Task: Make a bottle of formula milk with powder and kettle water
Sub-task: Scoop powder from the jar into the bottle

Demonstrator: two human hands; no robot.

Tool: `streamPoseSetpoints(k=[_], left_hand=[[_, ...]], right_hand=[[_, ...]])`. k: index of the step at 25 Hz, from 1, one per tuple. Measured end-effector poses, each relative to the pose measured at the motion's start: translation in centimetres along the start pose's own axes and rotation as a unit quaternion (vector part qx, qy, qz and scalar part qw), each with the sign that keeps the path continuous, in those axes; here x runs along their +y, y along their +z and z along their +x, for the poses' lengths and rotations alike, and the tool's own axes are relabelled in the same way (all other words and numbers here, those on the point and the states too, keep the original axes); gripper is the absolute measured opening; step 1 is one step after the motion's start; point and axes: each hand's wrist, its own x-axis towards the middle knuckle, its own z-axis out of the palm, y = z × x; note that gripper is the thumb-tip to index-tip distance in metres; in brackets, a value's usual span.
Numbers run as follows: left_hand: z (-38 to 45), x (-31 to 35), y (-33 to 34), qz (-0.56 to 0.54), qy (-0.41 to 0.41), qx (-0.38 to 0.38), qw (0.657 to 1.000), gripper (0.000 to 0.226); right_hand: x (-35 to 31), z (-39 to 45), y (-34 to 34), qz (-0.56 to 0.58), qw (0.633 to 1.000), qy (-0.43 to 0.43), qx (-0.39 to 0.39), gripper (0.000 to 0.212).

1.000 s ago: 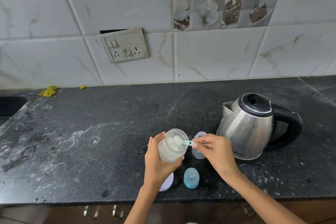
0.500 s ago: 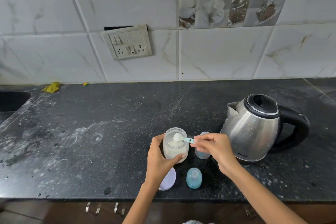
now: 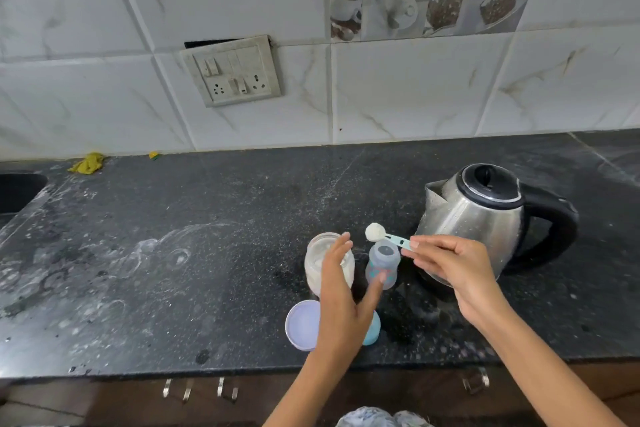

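Powder heaped in the blue scoop (image 3: 375,231) is held just above the open baby bottle (image 3: 382,263), the handle pinched by right hand (image 3: 453,265) fingers. Left hand (image 3: 341,291) hovers released between powder jar (image 3: 329,263) and bottle. Kettle (image 3: 485,218) stands right of the bottle on the worktop (image 3: 207,253). Tipping squarely over the mouth seems called for next.

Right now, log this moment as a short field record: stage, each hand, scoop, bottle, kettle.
stage: powder scooped, not yet tipped into bottle
right hand: pinches the scoop handle
scoop: heaped with white powder, held above the bottle mouth
left hand: fingers straight, between jar and bottle, holding nothing
powder jar: open, lid lying on the counter
bottle: upright, uncapped
kettle: lid closed, untouched
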Motion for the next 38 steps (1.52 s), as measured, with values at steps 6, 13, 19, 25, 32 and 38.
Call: streamPoseSetpoints(k=[6, 13, 19, 25, 32, 38], left_hand=[[1.5, 0.5, 4.5, -0.02, -0.123, -0.114, 0.986, 0.091], [2.9, -0.9, 6.1, -0.033, -0.194, -0.116, 0.974, 0.079], [3.1, -1.3, 6.1, -0.038, -0.185, -0.114, 0.975, 0.081], [3.6, -1.0, 5.9, -0.004, -0.151, -0.128, 0.98, 0.087], [3.9, -0.9, 5.7, 0.015, -0.113, -0.137, 0.984, 0.086], [3.4, -0.9, 5.9, 0.018, -0.11, -0.151, 0.982, 0.086]], right_hand=[[-0.7, -0.2, -2.3, 0.003, 0.999, -0.025, 0.045, 0.006], [-0.2, -0.2, -2.7, -0.022, 0.998, -0.031, 0.057, 0.007], [0.2, 0.1, -2.9, -0.068, 0.995, -0.048, 0.063, 0.008], [0.2, 0.5, -3.2, -0.144, 0.983, -0.091, 0.061, 0.017], [-0.2, 0.7, -2.7, -0.304, 0.933, -0.183, 0.065, 0.015], [-0.6, 0.0, -1.8, -0.526, 0.78, -0.335, -0.044, 0.014]])
